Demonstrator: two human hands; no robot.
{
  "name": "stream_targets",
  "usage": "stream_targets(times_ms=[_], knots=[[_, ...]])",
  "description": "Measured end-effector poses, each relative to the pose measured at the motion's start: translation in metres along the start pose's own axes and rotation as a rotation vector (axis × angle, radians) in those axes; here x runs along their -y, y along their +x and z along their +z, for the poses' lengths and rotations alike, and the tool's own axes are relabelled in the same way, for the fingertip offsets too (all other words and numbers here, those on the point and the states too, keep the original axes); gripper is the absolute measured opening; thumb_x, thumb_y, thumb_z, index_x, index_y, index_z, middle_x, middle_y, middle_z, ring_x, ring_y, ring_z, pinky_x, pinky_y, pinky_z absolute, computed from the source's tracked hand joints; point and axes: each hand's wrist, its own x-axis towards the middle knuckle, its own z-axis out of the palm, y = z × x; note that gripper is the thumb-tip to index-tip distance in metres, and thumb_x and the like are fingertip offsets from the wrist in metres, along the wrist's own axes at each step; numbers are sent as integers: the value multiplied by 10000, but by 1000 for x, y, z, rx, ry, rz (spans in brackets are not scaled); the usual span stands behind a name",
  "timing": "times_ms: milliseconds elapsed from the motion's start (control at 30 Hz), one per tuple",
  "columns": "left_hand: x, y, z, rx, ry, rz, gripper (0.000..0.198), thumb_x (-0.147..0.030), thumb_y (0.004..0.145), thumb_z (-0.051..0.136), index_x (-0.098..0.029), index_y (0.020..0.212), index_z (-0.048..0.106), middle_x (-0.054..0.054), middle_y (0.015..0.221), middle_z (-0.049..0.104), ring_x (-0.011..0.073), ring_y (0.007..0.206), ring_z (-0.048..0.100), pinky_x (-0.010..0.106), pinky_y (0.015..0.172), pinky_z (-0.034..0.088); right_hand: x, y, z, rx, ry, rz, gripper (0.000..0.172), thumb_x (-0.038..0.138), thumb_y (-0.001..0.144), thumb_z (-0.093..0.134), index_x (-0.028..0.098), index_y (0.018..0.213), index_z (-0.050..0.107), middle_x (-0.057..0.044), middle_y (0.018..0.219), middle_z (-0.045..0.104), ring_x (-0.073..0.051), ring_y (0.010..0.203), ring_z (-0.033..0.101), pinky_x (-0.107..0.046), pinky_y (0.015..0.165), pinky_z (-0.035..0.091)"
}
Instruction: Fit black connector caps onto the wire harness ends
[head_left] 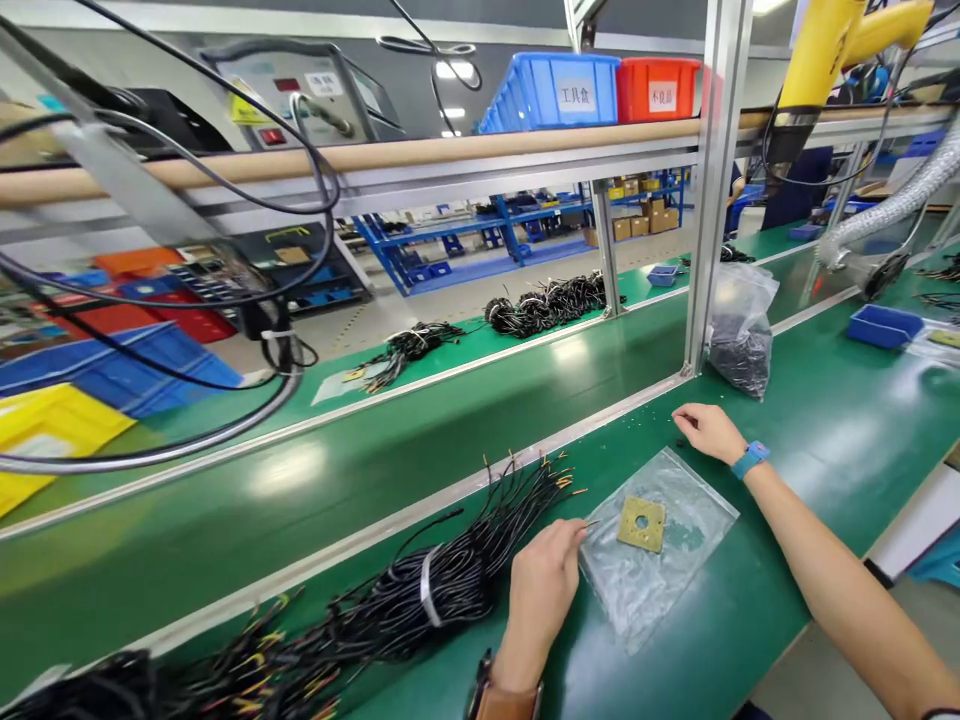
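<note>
My left hand (544,572) is closed in a pinch just left of a clear plastic bag (637,595). From its fingertips pokes a thin, light-coloured tip, which looks like a wire end. A square, brass-coloured plate (652,533) with a round hole lies on the bag. Beyond the bag's far corner, my right hand (709,432) is closed low over the green table (757,590), and whatever its fingers hold is hidden. Tiny dark bits (679,442) lie beside it. To the left of my left hand rests a bundle of black wires (457,585) bound with a white tie.
A metal post (716,200) rises behind my right hand, with a bag of black parts (739,345) against it. A blue tray (885,326) stands at right. Cables (300,370) hang at left. More wire bundles (551,303) lie across the green belt (450,415).
</note>
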Motion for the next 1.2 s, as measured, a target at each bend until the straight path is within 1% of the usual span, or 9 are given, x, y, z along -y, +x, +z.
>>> stream_targets(times_ms=[200, 333, 400, 600, 733, 833, 900, 1000, 1200], knots=[[-12, -2, -4, -38, -270, -14, 185, -205, 1025, 477, -209, 982, 657, 11, 855, 702, 143, 788, 683, 245, 717, 508, -7, -6, -3, 129, 12, 16, 171, 329, 876, 671, 192, 951, 739, -47, 838, 732, -206, 751, 662, -295, 704, 503], [-19, -1, -6, -57, -294, -51, 180, -214, 1025, 480, -202, 994, 656, 19, 851, 695, 142, 785, 678, 244, 710, 510, -1, -9, 3, 208, 36, -5, 36, 225, 806, 709, 196, 784, 702, -33, 775, 689, -191, 702, 634, -285, 686, 490], [-19, -2, -3, -35, -274, -58, 195, -227, 1028, 469, -204, 986, 658, 20, 845, 700, 146, 775, 680, 247, 704, 515, 3, -7, -1, 182, 41, 5, 59, 210, 844, 662, 197, 790, 683, -44, 802, 687, -204, 736, 638, -302, 715, 491], [-7, -4, 9, 21, -129, 4, 215, -280, 1027, 482, -228, 983, 686, 19, 872, 739, 157, 790, 704, 252, 704, 526, 29, -5, -21, -18, 54, 87, 179, 277, 1023, 453, 195, 1116, 582, -115, 1030, 700, -254, 904, 658, -363, 812, 490], [5, -7, 11, 10, -129, 7, 182, -290, 1016, 511, -241, 1063, 680, 21, 888, 745, 151, 787, 711, 244, 719, 542, 73, -18, 2, 78, 120, 16, 84, 243, 1011, 491, 228, 1046, 566, -47, 858, 694, -224, 766, 657, -318, 713, 498], [10, -12, 12, -30, -162, -73, 182, -304, 998, 535, -239, 1140, 627, 25, 932, 742, 154, 800, 716, 242, 718, 562, 96, -26, 24, 137, 168, -52, 77, 187, 987, 486, 234, 974, 546, -63, 922, 675, -253, 922, 650, -359, 796, 527], [7, -13, 11, -46, -189, -149, 167, -305, 990, 533, -231, 1124, 600, 21, 907, 724, 149, 774, 705, 236, 689, 563, 99, -31, 36, 146, 204, -69, 103, 160, 982, 458, 234, 985, 530, -91, 1029, 661, -282, 1124, 604, -429, 948, 509], [-2, -11, 4, -29, -217, -210, 97, -281, 987, 511, -223, 1013, 584, 10, 841, 667, 131, 704, 652, 225, 639, 537, 97, -41, 53, 131, 260, -29, 130, 148, 989, 409, 232, 1022, 503, -128, 1183, 635, -320, 1331, 490, -582, 1118, 377], [-13, -4, -5, 18, -198, -189, 138, -260, 998, 466, -210, 937, 580, 31, 880, 641, 131, 741, 618, 241, 663, 490, 112, -60, 80, 87, 347, 43, 124, 228, 1028, 382, 225, 1060, 501, -154, 1308, 611, -332, 1383, 458, -628, 1145, 321]])
